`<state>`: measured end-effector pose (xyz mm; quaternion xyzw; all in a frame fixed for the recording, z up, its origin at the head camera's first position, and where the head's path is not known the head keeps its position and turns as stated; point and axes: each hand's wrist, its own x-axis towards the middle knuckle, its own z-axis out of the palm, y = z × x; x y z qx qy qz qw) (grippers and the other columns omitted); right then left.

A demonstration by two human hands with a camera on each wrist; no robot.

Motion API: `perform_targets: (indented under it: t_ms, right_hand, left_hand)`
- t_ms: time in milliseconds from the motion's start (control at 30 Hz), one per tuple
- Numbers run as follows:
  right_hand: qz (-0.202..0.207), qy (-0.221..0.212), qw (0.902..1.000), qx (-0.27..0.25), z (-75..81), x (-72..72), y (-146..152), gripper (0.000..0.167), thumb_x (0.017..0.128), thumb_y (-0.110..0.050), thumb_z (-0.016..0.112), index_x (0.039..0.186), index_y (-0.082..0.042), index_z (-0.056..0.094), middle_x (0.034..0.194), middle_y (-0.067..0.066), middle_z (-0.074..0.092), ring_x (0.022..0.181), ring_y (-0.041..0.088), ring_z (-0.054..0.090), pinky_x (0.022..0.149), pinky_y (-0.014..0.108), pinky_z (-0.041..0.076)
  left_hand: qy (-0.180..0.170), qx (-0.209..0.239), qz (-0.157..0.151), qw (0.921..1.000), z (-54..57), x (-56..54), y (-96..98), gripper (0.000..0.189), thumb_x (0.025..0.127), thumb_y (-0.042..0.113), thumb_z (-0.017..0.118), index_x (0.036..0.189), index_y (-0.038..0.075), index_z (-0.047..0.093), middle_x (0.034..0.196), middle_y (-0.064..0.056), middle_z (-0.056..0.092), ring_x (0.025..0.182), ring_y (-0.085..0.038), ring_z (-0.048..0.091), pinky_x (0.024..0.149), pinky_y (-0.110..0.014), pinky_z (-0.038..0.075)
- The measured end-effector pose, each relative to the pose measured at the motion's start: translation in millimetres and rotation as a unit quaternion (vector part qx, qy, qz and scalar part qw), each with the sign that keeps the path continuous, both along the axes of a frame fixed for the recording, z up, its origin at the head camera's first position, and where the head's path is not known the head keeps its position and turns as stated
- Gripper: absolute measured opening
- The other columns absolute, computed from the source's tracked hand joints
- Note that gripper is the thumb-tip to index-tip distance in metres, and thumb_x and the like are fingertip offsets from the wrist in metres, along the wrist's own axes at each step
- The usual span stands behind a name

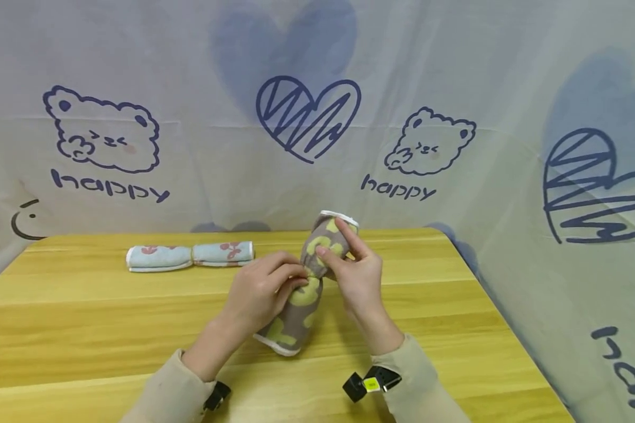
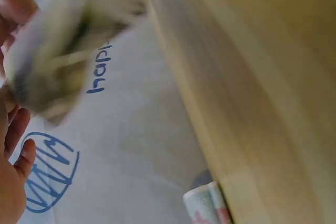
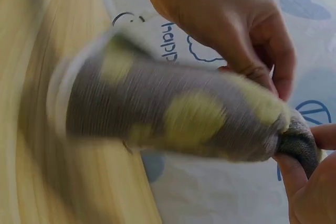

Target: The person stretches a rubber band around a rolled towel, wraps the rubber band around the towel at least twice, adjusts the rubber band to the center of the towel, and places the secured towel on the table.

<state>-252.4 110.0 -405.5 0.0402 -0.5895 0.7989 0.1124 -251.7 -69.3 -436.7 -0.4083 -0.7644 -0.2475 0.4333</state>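
Note:
A grey rolled towel with yellow patches and white-edged ends is held slanted above the table, drawn in tightly at its middle. My left hand pinches it at that narrow waist, fingertips bunched together. Higher up, my right hand grips the upper half between thumb and fingers. In the right wrist view the towel's lower half stretches across, its white-edged end blurred. Motion also blurs the towel in the left wrist view. Whatever cinches the waist is mostly hidden by my left fingers.
A light blue rolled towel with pink figures, tied at its middle by a thin band, lies at the table's back left. Behind the wooden table hangs a pale cloth printed with hearts and bears. Each wrist carries a black strapped device.

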Motion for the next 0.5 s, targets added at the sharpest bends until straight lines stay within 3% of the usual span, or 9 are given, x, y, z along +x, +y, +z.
perform_targets:
  t_ms: [267, 400, 500]
  right_hand:
    - [-0.002, -0.051, 0.9983, -0.026, 1.2, -0.6, -4.3, 0.06, 0.088, 0.013, 0.075, 0.142, -0.012, 0.065, 0.131, 0.024, 0.059, 0.096, 0.022, 0.069, 0.071, 0.032, 0.063]
    - [-0.001, -0.056, 0.9981, -0.027, 0.3, -0.8, -4.7, 0.061, 0.087, 0.015, 0.075, 0.141, -0.011, 0.066, 0.131, 0.025, 0.058, 0.097, 0.022, 0.068, 0.07, 0.031, 0.063]
    - [-0.007, -0.062, 0.9977, -0.026, -2.1, -3.1, -3.7, 0.061, 0.087, 0.016, 0.074, 0.141, -0.011, 0.066, 0.132, 0.025, 0.058, 0.097, 0.023, 0.068, 0.07, 0.031, 0.063]
  left_hand:
    - [-0.01, -0.009, 0.016, 0.9998, 4.4, 3.6, -1.9, 0.012, 0.086, 0.011, 0.085, 0.094, 0.007, 0.076, 0.094, -0.003, 0.071, 0.082, -0.021, 0.07, 0.073, -0.037, 0.06]
    - [-0.034, -0.023, 0.028, 0.9988, 1.5, 4.2, 1.9, 0.01, 0.089, 0.009, 0.082, 0.091, 0.006, 0.073, 0.092, -0.003, 0.069, 0.079, -0.02, 0.068, 0.071, -0.036, 0.059]
    - [-0.06, -0.051, 0.054, 0.9954, 0.5, 6.0, 6.4, 0.009, 0.094, 0.01, 0.077, 0.092, 0.006, 0.069, 0.091, -0.003, 0.065, 0.077, -0.02, 0.064, 0.068, -0.034, 0.058]
